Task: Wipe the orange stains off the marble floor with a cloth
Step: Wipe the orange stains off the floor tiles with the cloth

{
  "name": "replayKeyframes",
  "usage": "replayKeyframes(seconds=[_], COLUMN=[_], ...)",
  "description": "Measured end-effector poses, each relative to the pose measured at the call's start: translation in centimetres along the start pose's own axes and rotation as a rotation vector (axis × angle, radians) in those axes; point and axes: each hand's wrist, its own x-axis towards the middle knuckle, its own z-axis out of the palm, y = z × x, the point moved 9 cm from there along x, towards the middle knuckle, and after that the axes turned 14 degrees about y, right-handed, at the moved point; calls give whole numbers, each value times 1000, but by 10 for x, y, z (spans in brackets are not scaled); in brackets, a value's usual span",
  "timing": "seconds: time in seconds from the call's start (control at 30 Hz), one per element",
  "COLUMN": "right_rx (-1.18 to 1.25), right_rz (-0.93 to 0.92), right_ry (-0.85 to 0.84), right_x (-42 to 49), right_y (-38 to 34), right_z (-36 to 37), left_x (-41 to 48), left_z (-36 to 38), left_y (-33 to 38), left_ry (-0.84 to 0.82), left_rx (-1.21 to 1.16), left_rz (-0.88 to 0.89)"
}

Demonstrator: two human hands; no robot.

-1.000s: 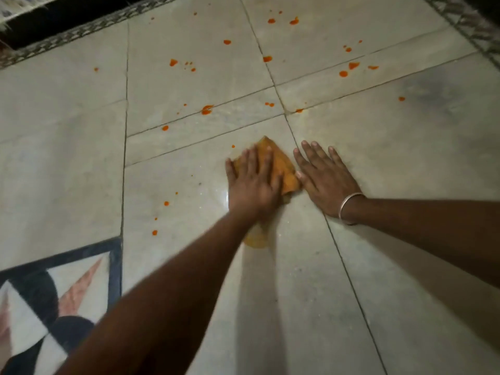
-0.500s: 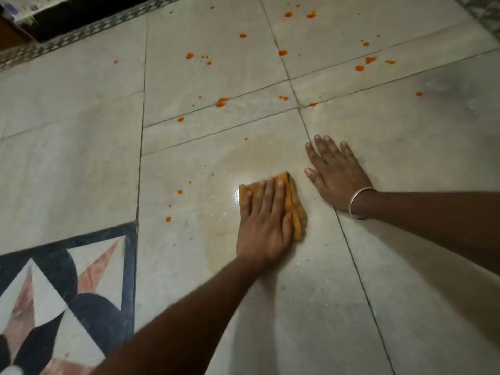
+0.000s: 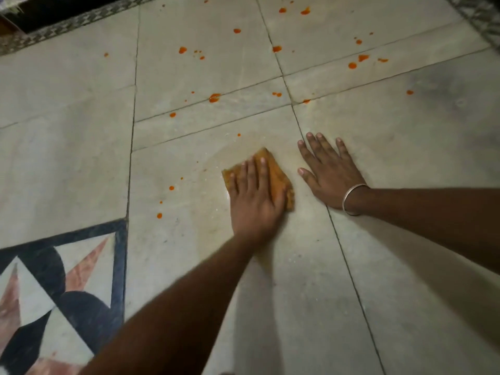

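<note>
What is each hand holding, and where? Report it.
Nothing is gripped. The left hand presses flat on the cloth, palm and straight fingers over its middle; the right hand rests flat on the floor.

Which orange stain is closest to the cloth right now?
The tiny dot just beyond the cloth's far tip; the others lie farther off.

Likely a room in a home.
Its pale grey marble slab floor carries a black, pink and white geometric stone inlay and a grey patterned border strip at the edge.
</note>
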Motion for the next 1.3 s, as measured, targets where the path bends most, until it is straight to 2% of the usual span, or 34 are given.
replayKeyframes(seconds=[0.1, 0.2, 0.33, 0.43, 0.47, 0.57, 0.67, 0.73, 0.8, 0.87, 0.93, 1.0, 1.1, 1.2, 1.3], right_rx=[-2, -10, -2, 1, 4, 7, 8, 1, 0, -11, -13, -7, -3, 0, 6], right_rz=[1, 4, 4, 1, -4, -5, 8, 19, 21, 20, 14, 5, -9, 6, 3], right_ry=[3, 12, 17, 28, 24, 22, 31, 39, 34, 37, 28, 21, 10, -12, -20], right_x=[0, 0, 0, 0, 1, 0, -2, -3, -2, -1, 0, -1, 1, 0, -1], right_y=[1, 0, -1, 1, 1, 2, 1, 1, 1, 3, 2, 3, 6, 5, 5], right_z=[-1, -2, -2, -1, 0, 0, 0, 1, 1, 1, 2, 4, 2, 0, 2], left_x=[11, -44, -96, -36, -12, 20, -28, -66, -69, -33, 10, 35, 15, -33, -54], left_z=[1, -19, -12, -2, 2, 5, -18, -21, -9, 4, 12, 13, -9, -17, -23], left_y=[-53, -64, 16, 51, 42, -32, -65, -40, -4, 17, 4, -37, -65, -32, -13], left_ry=[21, 88, -19, -14, -10, 18, 123, 111, 57, 5, 7, 33, 115, 169, 126], left_rx=[17, 52, -46, -57, -33, 46, 48, 34, -10, -13, -4, 27, 23, 4, 9], left_rz=[-118, -210, -49, 145, 148, -92, -296, -306, -230, -109, -65, -195, -352, -230, -129])
